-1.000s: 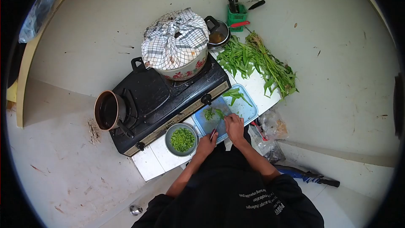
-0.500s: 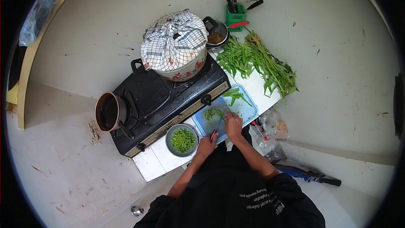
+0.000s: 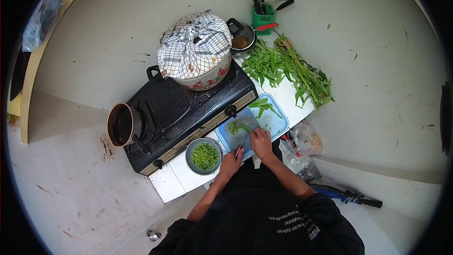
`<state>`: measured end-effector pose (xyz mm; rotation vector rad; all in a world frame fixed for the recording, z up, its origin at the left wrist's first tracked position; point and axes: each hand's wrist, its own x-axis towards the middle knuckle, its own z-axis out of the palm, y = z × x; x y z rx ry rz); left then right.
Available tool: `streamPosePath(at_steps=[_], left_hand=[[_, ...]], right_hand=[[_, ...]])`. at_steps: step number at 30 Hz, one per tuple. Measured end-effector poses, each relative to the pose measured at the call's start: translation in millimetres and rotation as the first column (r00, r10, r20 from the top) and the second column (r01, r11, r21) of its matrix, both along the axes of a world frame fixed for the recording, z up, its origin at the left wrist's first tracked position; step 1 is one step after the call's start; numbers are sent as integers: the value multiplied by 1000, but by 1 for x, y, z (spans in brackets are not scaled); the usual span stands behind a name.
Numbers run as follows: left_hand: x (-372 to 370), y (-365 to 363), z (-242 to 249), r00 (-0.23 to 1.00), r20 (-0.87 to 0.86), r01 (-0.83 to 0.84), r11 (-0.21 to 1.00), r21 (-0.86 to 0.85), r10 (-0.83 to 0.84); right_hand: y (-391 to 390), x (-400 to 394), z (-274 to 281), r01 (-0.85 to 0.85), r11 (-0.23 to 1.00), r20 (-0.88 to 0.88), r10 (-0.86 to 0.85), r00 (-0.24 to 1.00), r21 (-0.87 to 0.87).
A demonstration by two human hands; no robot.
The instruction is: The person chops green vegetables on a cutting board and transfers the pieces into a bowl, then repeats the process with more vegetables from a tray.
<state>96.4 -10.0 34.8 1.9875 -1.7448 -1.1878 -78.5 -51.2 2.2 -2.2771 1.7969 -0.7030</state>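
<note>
My left hand (image 3: 231, 161) is closed round the red handle of a knife (image 3: 239, 150), whose blade points up over a blue cutting board (image 3: 231, 142). Close by on the right, my right hand (image 3: 261, 140) presses its bent fingers onto leafy greens (image 3: 244, 127) at the blade; the fingers partly hide what they hold. Small cut pieces of green (image 3: 233, 126) lie on the board. Left of my left hand stands a grey bowl (image 3: 188, 159) with finely chopped greens (image 3: 205, 156). A few uncut leaves (image 3: 262, 106) rest on a light blue tray (image 3: 281, 122).
A black stove (image 3: 163, 97) carries a flowered pot (image 3: 214, 76) wrapped in a checked cloth (image 3: 191, 47) and a brown saucepan (image 3: 113, 130). Behind are a bundle of greens (image 3: 302, 73), a lidded pan (image 3: 245, 42) and a green basket of utensils (image 3: 263, 19). Plastic bags (image 3: 306, 141) sit at right.
My right hand has shifted slightly down and left, and its fingers have re-set on the greens. My left hand and the knife stay in nearly the same place.
</note>
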Motion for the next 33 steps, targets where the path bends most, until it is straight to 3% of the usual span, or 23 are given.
streamPosePath(at_steps=[4, 10, 13, 22, 25, 33], left_hand=[[0, 1, 0, 1000, 23, -16, 1000, 16, 16], [-1, 4, 3, 999, 5, -43, 998, 43, 42], [-1, 5, 1, 998, -7, -63, 997, 53, 63], [3, 11, -10, 999, 9, -51, 998, 39, 51], [3, 10, -3, 998, -3, -56, 998, 35, 56], [7, 9, -12, 1000, 4, -22, 1000, 13, 22]], right_hand=[[-1, 1, 0, 21, 1000, 50, -22, 999, 8], [-9, 3, -6, 123, 979, 128, -145, 981, 165], [-8, 6, -8, 133, 982, 129, -151, 980, 134], [1, 5, -12, -38, 999, -117, 35, 993, -29], [4, 6, -6, -54, 997, -126, 47, 991, -49], [-7, 6, -9, 51, 997, 64, -55, 996, 60]])
